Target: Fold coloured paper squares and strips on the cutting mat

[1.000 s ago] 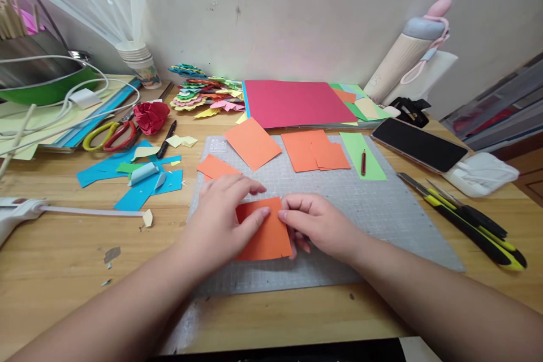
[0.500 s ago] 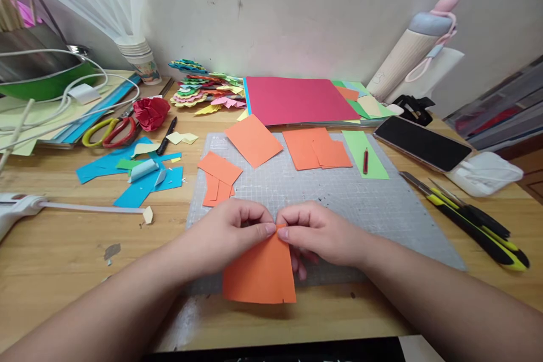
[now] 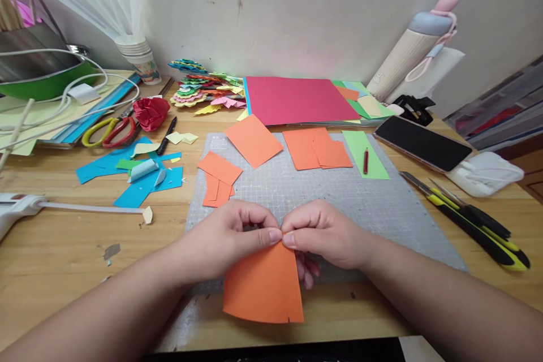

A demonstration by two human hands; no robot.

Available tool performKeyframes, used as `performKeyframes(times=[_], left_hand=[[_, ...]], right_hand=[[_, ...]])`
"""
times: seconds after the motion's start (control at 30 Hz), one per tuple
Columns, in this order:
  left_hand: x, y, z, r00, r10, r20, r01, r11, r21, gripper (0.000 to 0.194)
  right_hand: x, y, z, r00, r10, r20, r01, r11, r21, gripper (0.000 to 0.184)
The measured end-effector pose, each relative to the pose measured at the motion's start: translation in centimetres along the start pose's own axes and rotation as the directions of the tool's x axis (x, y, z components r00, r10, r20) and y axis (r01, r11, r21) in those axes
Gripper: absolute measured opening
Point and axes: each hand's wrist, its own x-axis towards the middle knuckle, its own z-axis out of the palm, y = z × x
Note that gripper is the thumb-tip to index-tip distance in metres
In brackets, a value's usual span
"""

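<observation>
Left hand (image 3: 233, 243) has got its grip pinching the far edge of this orange sheet (image 3: 261, 288), which kinda fans out toward 6 or 7 o'clock from there, and right hand (image 3: 328, 235), at 3 o'clock from it, is pinching that same edge just beside.

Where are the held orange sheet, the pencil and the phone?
Held orange sheet (image 3: 263, 287): head view, middle of its face.
Pencil (image 3: 365, 162): head view, middle of its barrel.
Phone (image 3: 423, 143): head view, its dark screen.
</observation>
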Motion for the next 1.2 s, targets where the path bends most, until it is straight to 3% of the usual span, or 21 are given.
performKeyframes(times=[0.2,0.33,0.43,0.53,0.67,0.9,1.2], left_hand=[[0.0,0.0,0.1,0.999,-0.005,-0.033,0.004,1.0,-0.022,0.027],[0.3,-0.2,0.1,0.977,-0.013,-0.212,0.031,0.996,0.082,0.031],[0.7,-0.3,-0.3,0.919,0.033,-0.393,-0.006,0.998,0.07,0.034],[0.9,-0.4,-0.5,0.837,0.085,-0.54,-0.092,0.996,0.014,0.037],[0.8,-0.3,-0.2,0.736,0.145,-0.661,-0.076,0.988,0.133,0.036],[0.7,-0.6,0.6,0.657,0.253,-0.71,-0.108,0.964,0.244,0.034],[0.5,-0.5,1.1,0.642,0.234,-0.73,-0.131,0.972,0.196,0.031]], right_hand=[[0.0,0.1,0.1,0.997,-0.077,-0.008,0.077,0.996,0.04,0.023],[0.1,0.1,0.0,0.988,-0.127,-0.085,0.131,0.991,0.033,0.023],[0.1,0.4,-0.3,0.967,-0.16,-0.2,0.167,0.986,0.019,0.027],[0.2,0.5,-0.5,0.907,-0.23,-0.354,0.243,0.97,-0.006,0.029],[0.3,0.3,-0.2,0.88,-0.267,-0.392,0.265,0.962,-0.06,0.032],[0.0,0.2,0.7,0.817,-0.372,-0.44,0.307,0.928,-0.213,0.035],[-0.1,0.6,1.5,0.72,-0.486,-0.495,0.326,0.867,-0.377,0.035]])
